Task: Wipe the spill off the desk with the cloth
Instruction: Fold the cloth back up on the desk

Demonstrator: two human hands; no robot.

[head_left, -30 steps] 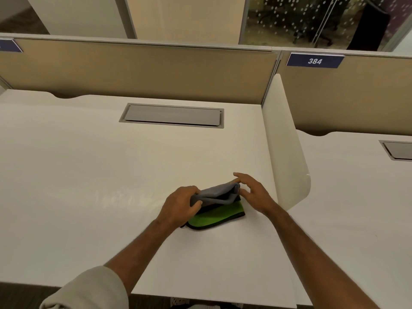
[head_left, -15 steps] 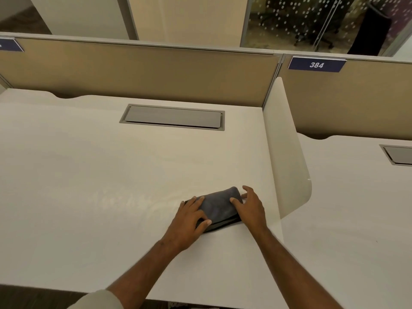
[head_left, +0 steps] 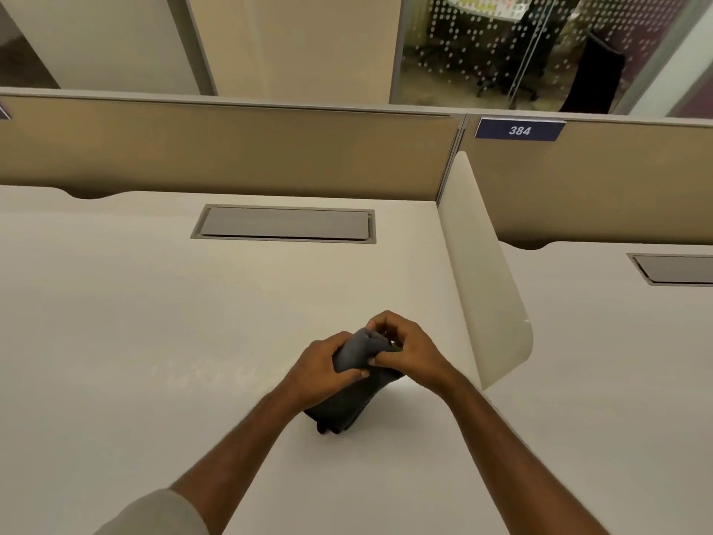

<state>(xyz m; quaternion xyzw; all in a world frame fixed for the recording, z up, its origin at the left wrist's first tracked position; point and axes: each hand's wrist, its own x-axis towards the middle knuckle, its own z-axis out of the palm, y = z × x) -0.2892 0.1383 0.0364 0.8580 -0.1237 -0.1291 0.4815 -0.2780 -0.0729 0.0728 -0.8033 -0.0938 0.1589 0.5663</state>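
Note:
A folded dark grey cloth (head_left: 349, 399) is lifted at its far end above the white desk (head_left: 154, 322), its lower end hanging down toward the desk surface. My left hand (head_left: 322, 370) grips the cloth from the left. My right hand (head_left: 405, 351) pinches its upper edge from the right, and a sliver of green shows under those fingers. A faint streaky smear (head_left: 204, 374) lies on the desk to the left of my hands.
A grey cable hatch (head_left: 283, 223) is set into the desk near the back. A white curved divider (head_left: 486, 287) stands just right of my hands, with a second desk (head_left: 602, 361) beyond it. Beige partition panels (head_left: 231, 148) close off the back.
The cloth lay flat on the desk under both palms half a second ago. Now both hands have closed on it and raised its far end off the surface.

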